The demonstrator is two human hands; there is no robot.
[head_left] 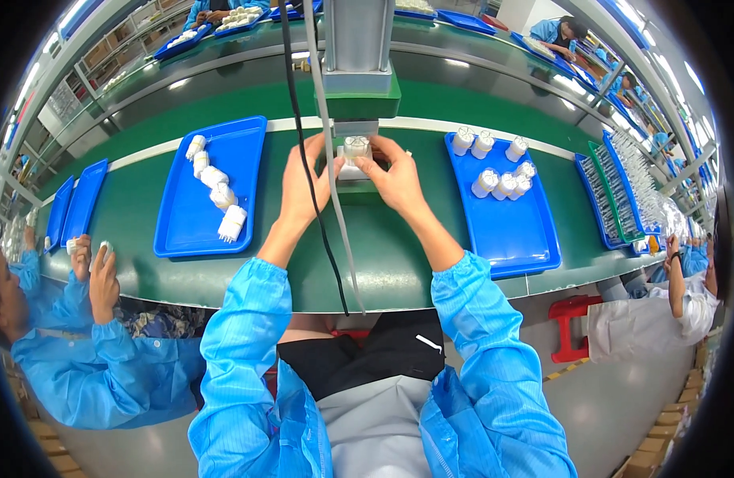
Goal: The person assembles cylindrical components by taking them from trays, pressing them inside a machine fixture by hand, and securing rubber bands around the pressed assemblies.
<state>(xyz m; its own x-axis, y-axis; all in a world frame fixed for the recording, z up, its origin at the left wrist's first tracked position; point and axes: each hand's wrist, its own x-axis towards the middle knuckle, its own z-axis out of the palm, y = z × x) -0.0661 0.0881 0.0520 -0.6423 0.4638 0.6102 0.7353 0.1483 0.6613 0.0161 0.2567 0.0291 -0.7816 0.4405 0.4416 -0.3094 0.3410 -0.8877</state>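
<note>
A white cylindrical plastic part (356, 146) with spoke-like ribs on its top stands upright at a small white fixture (352, 173), below the head of a bench press (359, 84). My left hand (307, 182) closes on the part from the left, thumb toward the front. From the other side my right hand (399, 179) grips it, its thumb at the front right. Some of the fingertips behind the part are hidden. Two cables, one black (309, 159) and one grey (328, 131), hang across the view in front of my left hand.
Left of me, a blue tray (176, 231) holds several white parts in a slanting row. On the right, another blue tray (514, 235) carries more upright ones. Stacked trays (614, 191) stand farther right. A co-worker in a blue sleeve (116, 370) sits close at left, holding white parts.
</note>
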